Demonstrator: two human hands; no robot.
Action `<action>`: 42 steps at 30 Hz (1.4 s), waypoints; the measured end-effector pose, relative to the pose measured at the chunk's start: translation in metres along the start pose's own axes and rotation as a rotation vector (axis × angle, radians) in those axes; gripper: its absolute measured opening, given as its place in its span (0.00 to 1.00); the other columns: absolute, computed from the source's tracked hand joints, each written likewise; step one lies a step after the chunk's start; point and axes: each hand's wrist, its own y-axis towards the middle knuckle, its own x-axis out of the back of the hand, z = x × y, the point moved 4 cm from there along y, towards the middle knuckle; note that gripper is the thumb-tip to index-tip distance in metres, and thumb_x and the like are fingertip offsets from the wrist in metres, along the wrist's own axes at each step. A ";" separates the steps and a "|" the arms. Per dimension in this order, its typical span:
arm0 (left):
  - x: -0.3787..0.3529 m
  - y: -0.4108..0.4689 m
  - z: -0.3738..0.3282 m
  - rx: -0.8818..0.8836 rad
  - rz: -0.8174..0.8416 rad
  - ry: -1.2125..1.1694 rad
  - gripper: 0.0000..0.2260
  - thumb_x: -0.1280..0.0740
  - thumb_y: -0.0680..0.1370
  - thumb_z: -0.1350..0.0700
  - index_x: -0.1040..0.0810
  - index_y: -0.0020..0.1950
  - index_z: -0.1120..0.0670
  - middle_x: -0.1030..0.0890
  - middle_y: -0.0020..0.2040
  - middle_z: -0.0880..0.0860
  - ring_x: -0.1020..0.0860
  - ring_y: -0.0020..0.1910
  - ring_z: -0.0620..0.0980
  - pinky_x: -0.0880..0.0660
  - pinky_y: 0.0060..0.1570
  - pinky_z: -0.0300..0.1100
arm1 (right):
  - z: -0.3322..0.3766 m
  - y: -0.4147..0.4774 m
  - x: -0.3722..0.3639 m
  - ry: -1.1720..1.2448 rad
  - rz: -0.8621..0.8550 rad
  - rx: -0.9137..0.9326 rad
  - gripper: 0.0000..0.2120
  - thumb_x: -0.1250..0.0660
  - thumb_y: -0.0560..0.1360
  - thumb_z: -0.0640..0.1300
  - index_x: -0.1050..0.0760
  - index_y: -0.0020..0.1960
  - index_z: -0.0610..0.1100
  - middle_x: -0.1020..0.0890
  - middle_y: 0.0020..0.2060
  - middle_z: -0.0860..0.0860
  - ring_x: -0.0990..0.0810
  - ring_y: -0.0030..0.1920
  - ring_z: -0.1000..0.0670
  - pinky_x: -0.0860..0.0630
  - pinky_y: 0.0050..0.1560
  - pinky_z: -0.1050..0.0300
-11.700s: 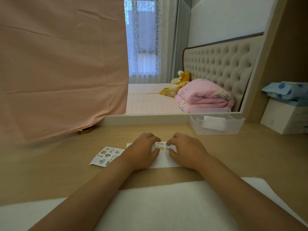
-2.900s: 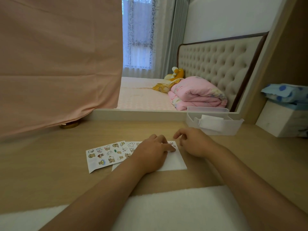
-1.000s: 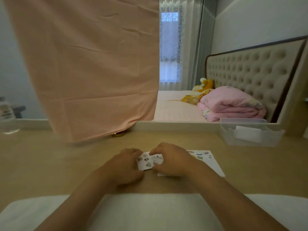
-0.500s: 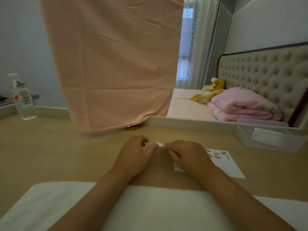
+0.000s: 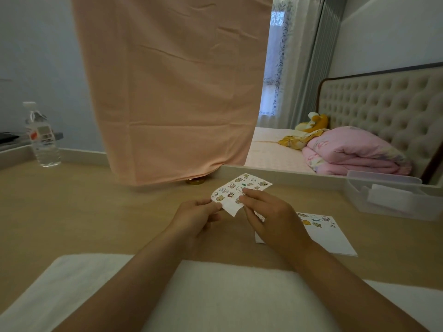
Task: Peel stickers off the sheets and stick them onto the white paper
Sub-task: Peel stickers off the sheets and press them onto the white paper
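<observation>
Both hands hold the sticker sheet point(image 5: 239, 192) up off the wooden desk point(image 5: 84, 212) — the left hand point(image 5: 194, 219) pinches its near corner between thumb and forefinger, while the right hand point(image 5: 273, 219) has its fingertips pressed on the sheet's lower edge, seemingly picking at a sticker. The white paper point(image 5: 323, 233) lies flat just right of the hands, several stickers already on it. This looks like the peeling step — next, a lifted sticker edge must be gripped and carried across.
</observation>
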 end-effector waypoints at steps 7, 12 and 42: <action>0.001 0.008 0.007 0.008 -0.029 -0.120 0.15 0.24 0.74 0.60 0.19 0.61 0.58 0.14 0.45 0.55 0.18 0.40 0.46 0.27 0.35 0.38 | 0.010 0.003 0.003 0.018 0.099 -0.140 0.12 0.35 0.76 0.52 0.14 0.53 0.52 0.15 0.49 0.58 0.20 0.40 0.60 0.26 0.40 0.68; -0.002 0.005 0.006 -0.033 -0.012 -0.111 0.16 0.24 0.74 0.60 0.20 0.61 0.56 0.13 0.47 0.53 0.15 0.43 0.45 0.28 0.34 0.36 | 0.012 0.010 -0.003 0.005 0.141 -0.206 0.10 0.34 0.77 0.53 0.15 0.51 0.53 0.15 0.47 0.58 0.18 0.43 0.57 0.23 0.36 0.61; -0.018 -0.008 -0.004 -0.443 0.053 0.192 0.07 0.35 0.82 0.56 0.16 0.51 0.49 0.15 0.43 0.45 0.18 0.38 0.41 0.20 0.41 0.38 | 0.007 0.021 -0.003 0.306 0.140 -0.596 0.09 0.25 0.74 0.53 0.14 0.50 0.50 0.14 0.46 0.56 0.20 0.42 0.60 0.27 0.40 0.66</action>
